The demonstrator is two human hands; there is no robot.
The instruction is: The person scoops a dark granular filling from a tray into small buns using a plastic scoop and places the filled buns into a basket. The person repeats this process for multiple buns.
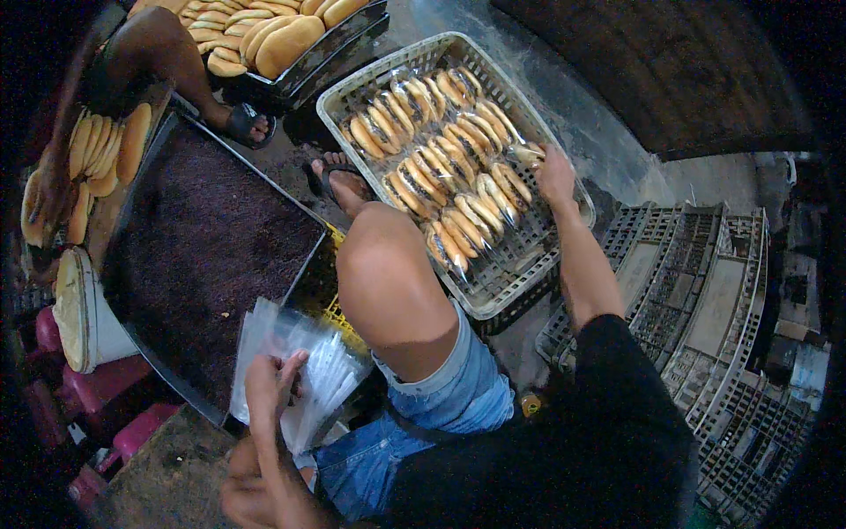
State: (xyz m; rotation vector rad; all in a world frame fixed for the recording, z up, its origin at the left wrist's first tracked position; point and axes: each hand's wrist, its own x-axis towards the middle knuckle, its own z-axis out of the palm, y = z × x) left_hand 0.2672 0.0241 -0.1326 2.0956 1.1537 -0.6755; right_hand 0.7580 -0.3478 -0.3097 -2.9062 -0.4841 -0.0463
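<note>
My right hand [555, 174] reaches over my bare knee to the right rim of a white plastic basket [515, 286]. Its fingers close on a bagged bun [530, 152] at the end of a row. The basket holds several rows of long buns [441, 150] in clear bags. My left hand [269, 381] is low at my left side, pinching the top of a stack of clear plastic bags [322, 357] that rests beside my thigh.
A large dark baking tray [211, 247] lies to my left. Beyond it another person's sandalled foot [247, 123] stands near a black tray of unwrapped buns [264, 35]. More buns [106, 145] are stacked at far left. Grey crates [705, 291] pile up at right.
</note>
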